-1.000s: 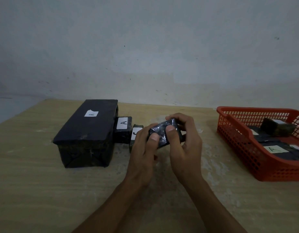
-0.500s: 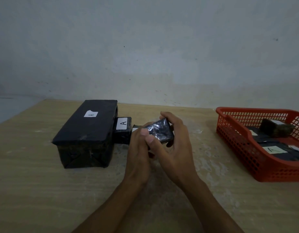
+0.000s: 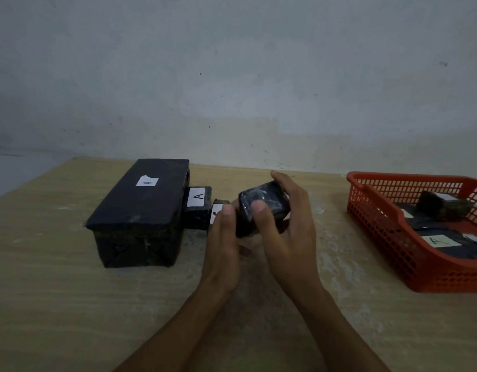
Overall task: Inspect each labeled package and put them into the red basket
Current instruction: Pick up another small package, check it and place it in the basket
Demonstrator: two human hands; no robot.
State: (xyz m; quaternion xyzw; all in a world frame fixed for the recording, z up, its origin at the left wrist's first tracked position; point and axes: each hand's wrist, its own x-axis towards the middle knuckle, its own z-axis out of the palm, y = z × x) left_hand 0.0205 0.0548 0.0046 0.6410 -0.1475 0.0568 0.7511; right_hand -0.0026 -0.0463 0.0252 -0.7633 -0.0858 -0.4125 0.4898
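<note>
Holding a small black package (image 3: 261,208) up at frame centre, both hands work it just above the surface (image 3: 57,304). Head view only. Right hand (image 3: 288,226) has its grip clamped on the package: thumb on the shiny near face, fingers curled over the top and far side. Left hand (image 3: 224,237) sits at the package's left end, thumb tip up near its corner; its fingers are hidden, so I cannot tell whether that grip is closed on the package or only steadying it. No label shows on the face turned to the camera.

Left of centre, three more black packages lie on the surface in a touching row: a big box (image 3: 140,210) with an "A" label on top, a medium box (image 3: 198,208) also labelled "A", and a tiny one (image 3: 218,208) partly behind the left hand, label cut off.

Red basket (image 3: 379,232) at right edge, well apart from the hands, already has several labelled black packages inside.

Handling guess: the held package looks light and fairly stiff, wrapped in glossy film that is likely slippery, so pinching across opposite faces suits it better than gripping loose wrap. One hand should be enough to carry it.
</note>
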